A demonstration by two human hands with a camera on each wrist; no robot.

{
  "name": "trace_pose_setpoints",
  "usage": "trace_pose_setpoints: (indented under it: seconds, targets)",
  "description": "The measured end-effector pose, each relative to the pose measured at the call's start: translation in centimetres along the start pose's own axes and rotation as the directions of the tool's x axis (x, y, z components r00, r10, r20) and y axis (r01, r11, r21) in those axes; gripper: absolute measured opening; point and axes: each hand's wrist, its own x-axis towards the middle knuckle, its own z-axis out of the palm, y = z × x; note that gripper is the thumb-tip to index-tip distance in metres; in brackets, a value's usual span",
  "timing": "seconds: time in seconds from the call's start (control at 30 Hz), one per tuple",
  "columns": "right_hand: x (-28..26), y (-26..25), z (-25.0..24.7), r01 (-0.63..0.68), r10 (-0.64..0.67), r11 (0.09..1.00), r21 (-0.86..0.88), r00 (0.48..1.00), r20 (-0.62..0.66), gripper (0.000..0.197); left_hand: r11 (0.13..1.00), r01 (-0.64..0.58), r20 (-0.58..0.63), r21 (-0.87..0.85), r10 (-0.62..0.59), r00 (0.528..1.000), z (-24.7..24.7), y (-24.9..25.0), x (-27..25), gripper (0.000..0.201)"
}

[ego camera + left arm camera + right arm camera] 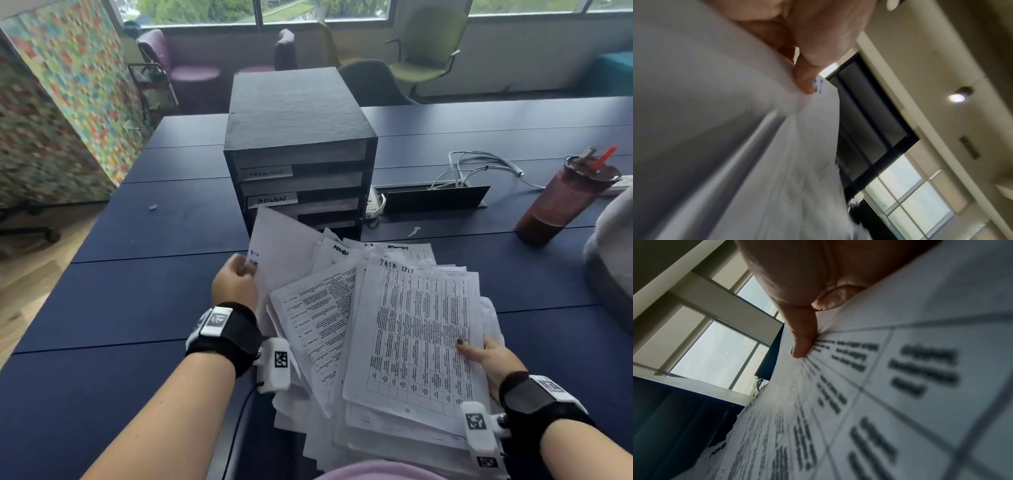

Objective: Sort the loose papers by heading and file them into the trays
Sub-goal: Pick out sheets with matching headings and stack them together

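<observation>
Many loose papers (394, 342) fanned between both hands, in front of black tray unit (298, 150) on blue table (137, 274). Right hand (493, 359) clamps the stack's right edge, thumb on "TASK LIST" sheet (418, 329). Left hand (234, 284) pinches one lifted sheet (284, 253), heading probably hidden.

Count, desk and room:
- 1 black tray unit (298, 144), far centre; 2 labels readable on it
- 1 loose paper pile (394, 342), near; sheet count indeterminate
- 1 maroon tumbler (561, 202), right
- 2 hands
- 1 green chair (428, 51), far right
</observation>
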Motion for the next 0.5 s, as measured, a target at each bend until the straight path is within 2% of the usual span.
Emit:
trace_pose_setpoints:
  seconds: [0.07, 0.13, 0.17, 0.23, 0.3, 0.37, 0.43, 0.5]
  targets:
    - [-0.1, 0.0, 0.1, 0.019, -0.019, 1.000, 0.007, 1.000, 0.020, 0.050, 0.989, -0.142, -0.055, -0.037, 0.140, 0.989, -1.6, 1.7, 0.8, 0.012]
    - [-0.2, 0.1, 0.2, 0.036, -0.037, 0.999, 0.020, 0.999, 0.027, 0.040, 0.959, -0.275, -0.123, -0.067, 0.265, 0.956, -3.1, 3.3, 1.2, 0.016]
    - [-0.1, 0.1, 0.1, 0.042, -0.042, 0.999, 0.026, 0.999, 0.032, 0.044, 0.940, -0.326, -0.150, -0.098, 0.310, 0.939, -3.8, 4.1, 1.3, 0.018]
    - [0.0, 0.2, 0.0, 0.046, -0.047, 0.999, 0.016, 0.998, 0.042, 0.074, 0.886, -0.398, -0.169, -0.239, 0.365, 0.915, -4.7, 5.6, 1.2, 0.021]
    - [0.1, 0.4, -0.1, 0.058, -0.059, 0.998, 0.021, 0.997, 0.048, 0.096, 0.818, -0.383, -0.074, -0.429, 0.391, 0.918, -5.0, 6.5, 0.6, 0.029]
    - [0.2, 0.4, -0.1, 0.070, -0.071, 0.997, 0.009, 0.996, 0.062, 0.102, 0.809, -0.326, 0.099, -0.490, 0.423, 0.901, -4.7, 6.3, -0.3, 0.036]
    - [-0.4, 0.1, 0.2, 0.070, -0.071, 0.997, 0.021, 0.995, 0.070, 0.084, 0.852, -0.348, 0.261, -0.390, 0.465, 0.846, -3.9, 5.0, -1.5, 0.028]
    - [-0.5, -0.1, 0.2, 0.069, -0.071, 0.997, 0.028, 0.996, 0.057, 0.065, 0.903, -0.336, 0.392, -0.267, 0.421, 0.818, -2.8, 2.6, -2.6, 0.024]
